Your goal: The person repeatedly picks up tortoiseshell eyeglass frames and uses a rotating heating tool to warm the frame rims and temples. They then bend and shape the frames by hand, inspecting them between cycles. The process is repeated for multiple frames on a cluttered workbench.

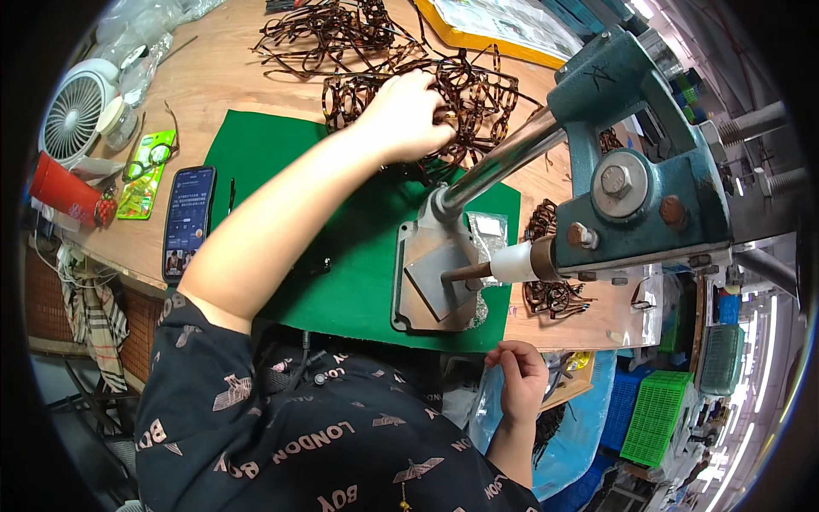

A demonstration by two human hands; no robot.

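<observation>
Brown eyeglass frames (pixel 479 101) are lying heaped at upper centre, beneath and beside the left hand (pixel 408 118), whose fingers are curling among them; its hold I cannot tell; the right hand (pixel 522 381) is curling loosely at lower right, visibly holding nothing, near the green mat (pixel 256 154)

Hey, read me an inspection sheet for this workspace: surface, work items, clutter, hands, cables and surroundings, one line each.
Surface: wooden table with a green mat laid on it.
Work items: heap of tortoiseshell eyeglass frames at the far side; teal press with its metal base on the mat; smaller frame pile right of it.
Clutter: phone, fan, red cup and bright green packet, all at the left.
Hands: left hand at the heap, grip unclear; right hand near the mat's front edge, fingers curled, nothing seen in it.
Cables: white cable by the table's left edge.
Surroundings: green crate at the right; checked cloth at the left.
</observation>
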